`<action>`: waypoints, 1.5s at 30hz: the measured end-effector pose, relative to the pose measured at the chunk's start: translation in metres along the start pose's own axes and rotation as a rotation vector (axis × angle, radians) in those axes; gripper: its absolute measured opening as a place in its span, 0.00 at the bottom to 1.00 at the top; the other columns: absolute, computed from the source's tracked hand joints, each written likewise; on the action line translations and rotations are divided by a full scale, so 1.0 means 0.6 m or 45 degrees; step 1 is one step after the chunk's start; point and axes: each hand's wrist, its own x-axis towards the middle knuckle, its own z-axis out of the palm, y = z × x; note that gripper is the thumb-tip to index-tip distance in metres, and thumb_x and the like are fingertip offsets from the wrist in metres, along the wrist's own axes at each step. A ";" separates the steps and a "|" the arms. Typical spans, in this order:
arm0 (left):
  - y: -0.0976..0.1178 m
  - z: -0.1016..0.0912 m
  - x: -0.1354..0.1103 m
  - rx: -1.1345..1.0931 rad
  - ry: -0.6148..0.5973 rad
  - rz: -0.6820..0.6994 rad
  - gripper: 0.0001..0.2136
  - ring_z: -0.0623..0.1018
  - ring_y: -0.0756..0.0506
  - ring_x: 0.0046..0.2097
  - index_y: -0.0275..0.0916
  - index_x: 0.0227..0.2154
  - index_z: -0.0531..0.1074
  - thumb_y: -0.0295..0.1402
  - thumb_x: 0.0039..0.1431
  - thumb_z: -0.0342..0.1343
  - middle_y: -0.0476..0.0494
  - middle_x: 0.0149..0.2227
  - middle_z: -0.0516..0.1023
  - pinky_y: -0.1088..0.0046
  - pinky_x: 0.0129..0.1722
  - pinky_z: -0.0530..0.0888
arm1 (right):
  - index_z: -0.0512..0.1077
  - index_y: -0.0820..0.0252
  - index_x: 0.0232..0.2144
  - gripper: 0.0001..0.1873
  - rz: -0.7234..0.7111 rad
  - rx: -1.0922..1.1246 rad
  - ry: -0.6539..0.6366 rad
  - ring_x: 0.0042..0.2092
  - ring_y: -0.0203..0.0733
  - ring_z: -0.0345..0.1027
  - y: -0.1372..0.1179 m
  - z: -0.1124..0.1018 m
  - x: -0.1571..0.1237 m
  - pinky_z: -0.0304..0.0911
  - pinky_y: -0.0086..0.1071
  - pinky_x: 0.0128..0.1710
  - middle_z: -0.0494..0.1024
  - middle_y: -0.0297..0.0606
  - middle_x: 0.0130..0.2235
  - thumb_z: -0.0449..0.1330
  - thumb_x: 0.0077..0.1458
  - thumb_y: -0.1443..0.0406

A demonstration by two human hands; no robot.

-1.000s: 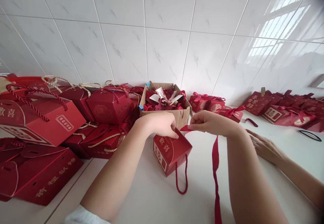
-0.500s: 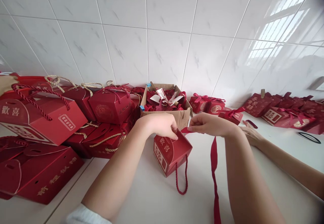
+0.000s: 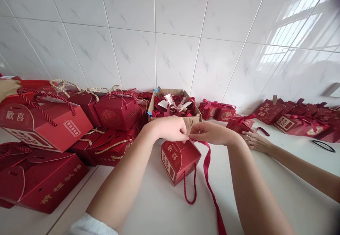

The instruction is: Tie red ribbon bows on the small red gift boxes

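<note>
At the centre of the head view, taken as the dial's middle with 12 o'clock toward the wall, one box sits tilted on the table; its single rope handle hangs at 5 o'clock. The left hand, at 12 o'clock, bends down at the wrist and grips the top edge between thumb and fingers; the right hand, between 1 and 2, is also bent, thumb and forefinger pinching one ribbon, which trails toward 5 o'clock.

Against half a second ago, the right hand has closed in on the left, the fingertips now meeting; the ribbon lies nearer the box; a co-worker's hand, between 2 and 3, has reached closer to three bow boxes.

One carton stands at 12; one black loop lies at 3; the big boxes, at 9 to 10, overlap too much to count.
</note>
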 end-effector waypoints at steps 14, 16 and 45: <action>0.026 -0.023 -0.098 -0.131 0.310 0.094 0.16 0.60 0.53 0.21 0.41 0.26 0.76 0.46 0.55 0.51 0.52 0.20 0.66 0.74 0.22 0.55 | 0.68 0.61 0.26 0.19 -0.403 0.646 0.023 0.33 0.35 0.61 -0.048 -0.005 -0.037 0.59 0.31 0.36 0.67 0.33 0.28 0.55 0.58 0.52; 0.016 -0.024 -0.092 -0.078 0.192 0.026 0.14 0.64 0.53 0.22 0.43 0.33 0.77 0.45 0.53 0.53 0.52 0.23 0.70 0.75 0.22 0.57 | 0.68 0.61 0.26 0.16 -0.426 0.635 0.083 0.30 0.34 0.58 -0.047 -0.011 -0.049 0.57 0.30 0.33 0.63 0.32 0.26 0.57 0.57 0.55; -0.039 -0.033 -0.055 0.048 -0.136 -0.181 0.13 0.77 0.47 0.35 0.42 0.36 0.76 0.31 0.46 0.53 0.49 0.37 0.81 0.77 0.28 0.68 | 0.76 0.58 0.27 0.13 -0.155 0.073 0.228 0.50 0.46 0.64 -0.057 0.027 -0.009 0.59 0.37 0.47 0.71 0.38 0.50 0.56 0.54 0.57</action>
